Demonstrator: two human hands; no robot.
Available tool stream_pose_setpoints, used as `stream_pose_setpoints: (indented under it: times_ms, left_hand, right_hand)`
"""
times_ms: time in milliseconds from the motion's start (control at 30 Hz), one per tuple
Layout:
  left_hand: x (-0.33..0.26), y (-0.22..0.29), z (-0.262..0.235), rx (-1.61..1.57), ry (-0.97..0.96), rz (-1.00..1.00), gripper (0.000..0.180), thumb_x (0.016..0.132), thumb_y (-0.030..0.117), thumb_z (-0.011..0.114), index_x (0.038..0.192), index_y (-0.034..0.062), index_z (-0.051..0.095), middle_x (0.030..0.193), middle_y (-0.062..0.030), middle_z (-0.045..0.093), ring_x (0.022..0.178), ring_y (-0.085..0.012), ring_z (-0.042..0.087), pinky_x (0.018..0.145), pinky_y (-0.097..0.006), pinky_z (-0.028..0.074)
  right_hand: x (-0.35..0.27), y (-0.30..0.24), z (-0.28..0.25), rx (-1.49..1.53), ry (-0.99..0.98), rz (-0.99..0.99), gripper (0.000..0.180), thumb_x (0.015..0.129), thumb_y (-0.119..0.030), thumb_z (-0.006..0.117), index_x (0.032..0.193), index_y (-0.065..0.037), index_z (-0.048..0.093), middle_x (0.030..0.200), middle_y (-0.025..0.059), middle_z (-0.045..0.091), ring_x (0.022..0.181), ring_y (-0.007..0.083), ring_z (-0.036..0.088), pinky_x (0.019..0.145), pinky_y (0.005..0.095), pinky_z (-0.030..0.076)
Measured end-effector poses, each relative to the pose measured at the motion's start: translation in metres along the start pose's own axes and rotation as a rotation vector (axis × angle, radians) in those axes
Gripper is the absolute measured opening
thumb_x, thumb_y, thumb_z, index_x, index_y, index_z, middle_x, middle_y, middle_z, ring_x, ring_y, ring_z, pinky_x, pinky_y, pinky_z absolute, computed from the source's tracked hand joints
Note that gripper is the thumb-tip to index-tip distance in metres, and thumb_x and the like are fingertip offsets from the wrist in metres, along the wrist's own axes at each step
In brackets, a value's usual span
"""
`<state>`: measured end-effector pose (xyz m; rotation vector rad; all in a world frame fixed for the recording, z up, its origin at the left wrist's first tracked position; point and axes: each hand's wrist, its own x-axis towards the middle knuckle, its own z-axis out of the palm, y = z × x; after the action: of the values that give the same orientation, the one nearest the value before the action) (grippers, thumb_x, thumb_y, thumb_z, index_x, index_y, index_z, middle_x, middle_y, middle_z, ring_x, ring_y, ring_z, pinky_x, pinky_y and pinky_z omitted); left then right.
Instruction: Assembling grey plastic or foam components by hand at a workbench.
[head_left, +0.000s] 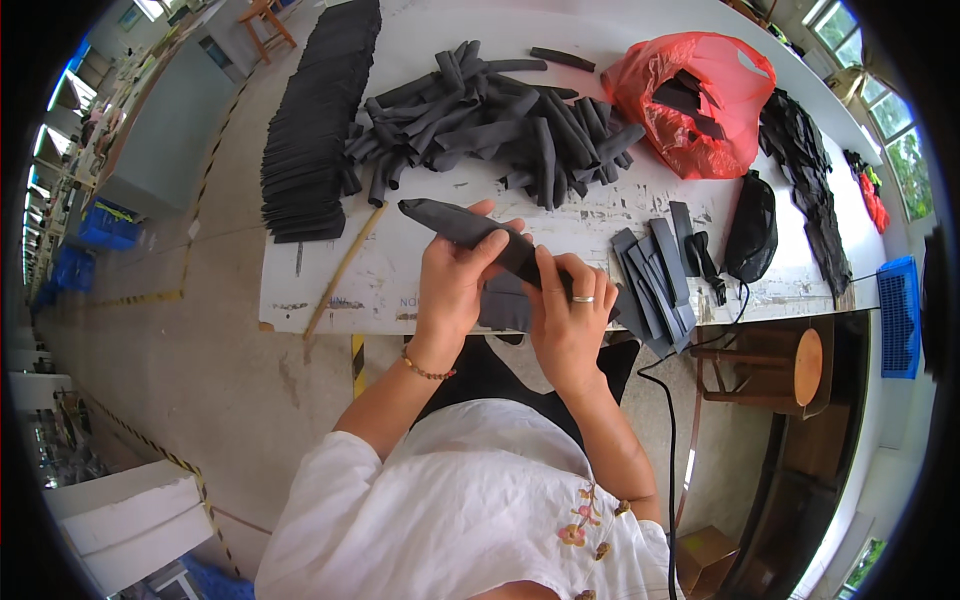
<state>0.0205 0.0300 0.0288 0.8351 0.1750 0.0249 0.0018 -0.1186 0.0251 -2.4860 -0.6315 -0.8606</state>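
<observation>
The left hand (455, 275) had its fingers closed around a flat, dark grey fabric tube (450, 222), the thumb pressed on its upper face. The right hand (568, 315), with a ring on one finger, gripped the same tube farther along, toward its lower right, fingers drawn in narrow on it. The tube slanted over the near edge of the white, scuffed table (405, 205), its tapered end pointing up and left. Beyond it lay a loose heap of dark tubes (490, 130), and to the left of the heap stretched a long, overlapping stack of dark fabric pieces (312, 130). A wooden stick (345, 270) lay near the stack's lower end. Right of the hands were flat grey strips (655, 285) and a black pouch (752, 230); behind the pouch sat a red plastic bag (735, 115) with dark pieces inside.
</observation>
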Motion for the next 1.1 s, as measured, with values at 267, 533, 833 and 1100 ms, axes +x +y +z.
stream_pose_setpoints:
  times_ms: [267,533,833,1100]
  left_hand:
    - [0.003,-0.028,0.004,-0.132,-0.170,0.040,0.047,0.093,0.004,0.056,0.136,-0.0008,0.036,0.115,-0.0163,0.064,0.111,-0.0268,0.061,0.101,-0.038,0.046]
    - [0.005,-0.022,0.003,-0.177,-0.156,-0.050,0.034,0.096,0.012,0.055,0.126,-0.0003,0.044,0.095,-0.0141,0.067,0.110,-0.0282,0.061,0.098,-0.039,0.046]
    - [-0.012,-0.046,0.015,-0.182,-0.121,-0.068,0.021,0.099,0.021,0.054,0.107,0.0014,0.054,0.088,-0.0127,0.066,0.105,-0.0295,0.064,0.090,-0.040,0.049]
    - [-0.014,-0.046,0.016,-0.217,-0.104,-0.068,0.023,0.097,0.022,0.056,0.106,0.0010,0.054,0.099,-0.0169,0.069,0.108,-0.0275,0.062,0.097,-0.041,0.047]
  right_hand:
    - [-0.010,-0.005,0.013,0.172,-0.012,0.050,0.053,0.076,-0.007,0.073,0.127,-0.003,0.058,0.109,0.0102,0.052,0.091,0.0277,0.052,0.078,0.0400,0.040]
    - [-0.009,-0.008,0.019,0.301,0.004,0.080,0.054,0.075,-0.005,0.073,0.125,-0.003,0.052,0.114,0.0146,0.053,0.091,0.0306,0.053,0.078,0.0413,0.042]
    - [-0.018,0.001,0.020,0.321,-0.058,0.017,0.038,0.072,0.002,0.072,0.105,-0.001,0.053,0.104,0.0184,0.056,0.091,0.0377,0.056,0.075,0.0443,0.048]
    - [-0.021,0.012,-0.002,0.393,-0.172,-0.011,0.036,0.074,-0.001,0.072,0.106,-0.003,0.055,0.104,0.0178,0.055,0.088,0.0366,0.059,0.072,0.0418,0.051]
